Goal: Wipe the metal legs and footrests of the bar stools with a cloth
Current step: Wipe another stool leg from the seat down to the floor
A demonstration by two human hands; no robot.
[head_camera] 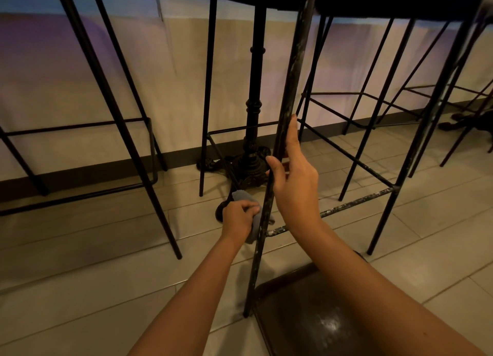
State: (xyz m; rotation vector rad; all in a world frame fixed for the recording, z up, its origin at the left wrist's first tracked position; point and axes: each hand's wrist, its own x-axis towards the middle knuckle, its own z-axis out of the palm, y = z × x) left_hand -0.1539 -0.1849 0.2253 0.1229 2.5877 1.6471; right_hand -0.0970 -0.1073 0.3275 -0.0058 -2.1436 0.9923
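Gripping a soft, crumpled grey-blue cloth (pixel 254 217), the left hand (pixel 238 215) has its fingers curled round the fabric and presses it against the near front leg of the bar stool, a thin black metal rod with chipped, whitish-flecked paint (pixel 269 195), just where the leg meets the footrest. The right hand (pixel 294 179) is wrapped loosely about the same leg higher up, thumb on the near side and fingers extended along the far side of the rod. The scuffed black metal footrest bar (pixel 357 201) runs from the cloth off to the right to the stool's other front leg, its paint worn in pale patches. Behind the hands stands an ornate black cast-iron table pedestal (pixel 253 142) with scrolled feet. Other slim black wire-frame stools (pixel 112 102) stand to either side on pale rectangular floor tiles (pixel 80 289). A dark glossy wooden seat (pixel 314 321) sits near the bottom edge.
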